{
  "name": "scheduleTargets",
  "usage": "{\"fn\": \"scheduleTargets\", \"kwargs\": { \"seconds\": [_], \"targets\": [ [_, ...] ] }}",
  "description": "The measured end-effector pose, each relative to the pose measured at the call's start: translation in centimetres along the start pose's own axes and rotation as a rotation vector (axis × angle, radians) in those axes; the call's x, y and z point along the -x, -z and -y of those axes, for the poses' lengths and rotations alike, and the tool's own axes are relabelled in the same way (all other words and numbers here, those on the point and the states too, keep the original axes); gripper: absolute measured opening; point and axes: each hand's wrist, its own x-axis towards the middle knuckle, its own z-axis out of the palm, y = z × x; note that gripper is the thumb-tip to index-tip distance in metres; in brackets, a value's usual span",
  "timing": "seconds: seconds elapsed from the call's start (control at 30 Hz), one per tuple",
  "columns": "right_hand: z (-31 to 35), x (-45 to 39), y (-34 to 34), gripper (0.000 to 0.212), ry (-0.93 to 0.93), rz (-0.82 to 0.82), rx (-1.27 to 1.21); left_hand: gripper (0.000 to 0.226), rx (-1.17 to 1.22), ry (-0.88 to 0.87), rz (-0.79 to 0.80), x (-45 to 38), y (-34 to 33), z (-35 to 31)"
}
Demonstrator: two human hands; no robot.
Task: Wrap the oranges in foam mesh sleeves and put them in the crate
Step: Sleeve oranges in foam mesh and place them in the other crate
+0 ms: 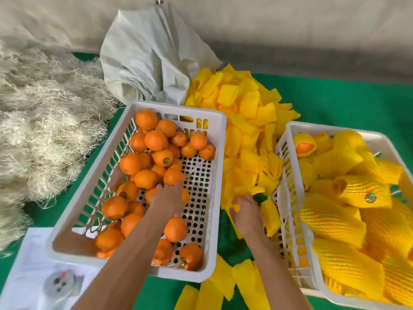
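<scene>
Orange fruit loose in left crate [218,135] — left hand [167,195] curls down over 1 orange [184,195]. Right hand [244,212] pinches a sleeve [234,205] from the yellow pile. Pickup step; next — lift both, spread sleeve, push fruit in, drop into right crate [288,139]

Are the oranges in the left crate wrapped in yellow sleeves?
No, the oranges in the left crate are bare; the wrapped ones lie in the right crate.

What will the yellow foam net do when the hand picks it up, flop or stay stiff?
The right hand grips a yellow foam sleeve from the pile. It will probably flop and bend, since the sleeves there lie creased and curled. It is likely very light, being open mesh. It probably won't roll, because it lies flat.
</scene>
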Motion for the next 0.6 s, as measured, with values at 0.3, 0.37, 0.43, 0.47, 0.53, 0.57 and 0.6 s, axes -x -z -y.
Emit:
{"fn": "scheduleTargets", "kwargs": {
  "seconds": [0.3, 0.37, 0.43, 0.47, 0.53, 0.57, 0.6],
  "targets": [
    [2.0, 0.5, 4.5, 0.031, 0.035, -0.165, -0.168, 0.059, 0.506, -0.024, -0.186, 2.5, 1.7, 1.2],
    [3.3, 1.3, 7.0, 0.037, 0.076, -0.254, -0.190, 0.059, 0.680, -0.091, -0.278, 4.1, 2.5, 0.6],
    [4.8, 2.2, 9.7, 0.041, 0.077, -0.338, -0.187, 0.050, 0.833, -0.215, -0.368, 6.2, 3.3, -0.6],
    [5.6, 2.8, 11.0, 0.042, 0.065, -0.382, -0.149, 0.043, 0.932, -0.283, -0.384, 7.4, 3.7, -1.3],
    [6.7, 4.0, 13.4, 0.041, 0.055, -0.456, -0.098, 0.035, 1.131, -0.399, -0.348, 9.8, 4.4, -2.7],
    [7.1, 4.5, 14.5, 0.040, 0.055, -0.480, -0.130, 0.034, 1.203, -0.440, -0.315, 10.9, 4.7, -3.4],
    [7.4, 5.0, 15.4, 0.039, 0.057, -0.507, -0.195, 0.034, 1.261, -0.467, -0.283, 11.9, 5.0, -4.0]
  ]
}}
